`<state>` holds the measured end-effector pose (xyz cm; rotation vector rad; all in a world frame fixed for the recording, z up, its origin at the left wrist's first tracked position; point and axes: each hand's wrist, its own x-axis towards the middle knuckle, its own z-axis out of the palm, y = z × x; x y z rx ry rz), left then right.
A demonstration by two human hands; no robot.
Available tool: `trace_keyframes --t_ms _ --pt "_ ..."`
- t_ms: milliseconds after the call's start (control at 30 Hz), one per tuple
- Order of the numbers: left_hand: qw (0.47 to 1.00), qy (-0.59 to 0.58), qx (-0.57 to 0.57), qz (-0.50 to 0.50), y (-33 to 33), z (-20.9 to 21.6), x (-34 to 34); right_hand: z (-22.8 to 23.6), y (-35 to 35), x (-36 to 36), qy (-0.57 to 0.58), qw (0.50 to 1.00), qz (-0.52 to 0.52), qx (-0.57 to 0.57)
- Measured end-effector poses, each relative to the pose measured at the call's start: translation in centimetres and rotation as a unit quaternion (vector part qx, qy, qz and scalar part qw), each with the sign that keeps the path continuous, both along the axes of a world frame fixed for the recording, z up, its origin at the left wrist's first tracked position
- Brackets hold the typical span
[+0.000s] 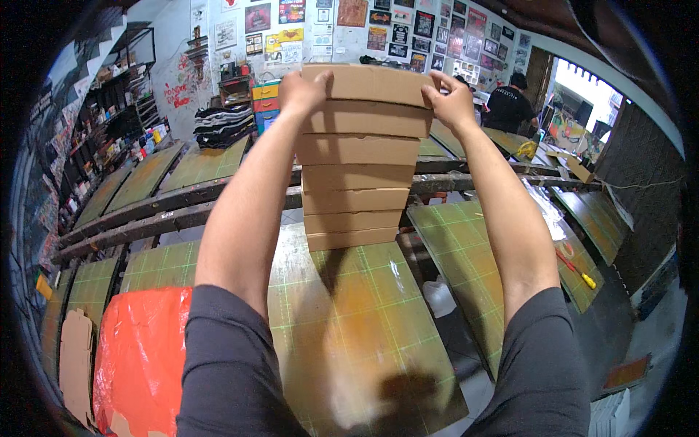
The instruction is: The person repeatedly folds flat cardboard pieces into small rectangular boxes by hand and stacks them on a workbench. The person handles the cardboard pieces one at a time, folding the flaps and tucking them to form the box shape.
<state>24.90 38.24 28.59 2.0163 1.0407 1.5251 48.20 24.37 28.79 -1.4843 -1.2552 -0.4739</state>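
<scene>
A tall stack of flat brown cardboard boxes (pixel 357 178) rises from the far end of a worn board (pixel 349 291) with green grid lines. Both my arms reach up to its top. My left hand (pixel 304 93) grips the left end of the topmost cardboard box (pixel 375 84), thumb on the near face. At the other end, my right hand (pixel 449 98) holds the same box, its thumb on the near side and fingers bent at the edge. That top box sits on or just over the one below; I cannot tell which.
A red plastic-wrapped bundle (pixel 142 357) lies at the near left beside flattened cardboard (pixel 76 357). Dark folded clothes (pixel 222 125) are piled at the back left. More gridded boards (pixel 466 255) flank mine, one with a red-and-yellow tool (pixel 575 269). A person (pixel 510 105) stands at the back right.
</scene>
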Motion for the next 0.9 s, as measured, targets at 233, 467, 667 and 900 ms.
trace_keyframes --t_ms 233,467,667,900 --pt "1.0 -0.006 0.004 -0.01 -1.4 -0.3 -1.4 -1.3 0.1 -1.2 0.039 0.998 -0.016 0.051" --pt "0.969 0.182 0.162 -0.051 -9.5 -6.4 -18.5 -12.9 -11.4 -8.4 0.162 0.982 0.094 0.032" --pt "0.946 0.291 -0.14 0.041 -24.4 -18.3 -40.8 -28.9 -27.5 -19.2 0.126 0.91 -0.031 -0.394" --pt "0.942 0.134 -0.136 0.277 -41.2 -32.1 -52.0 -29.1 -32.2 -31.6 0.071 0.863 -0.056 -0.498"
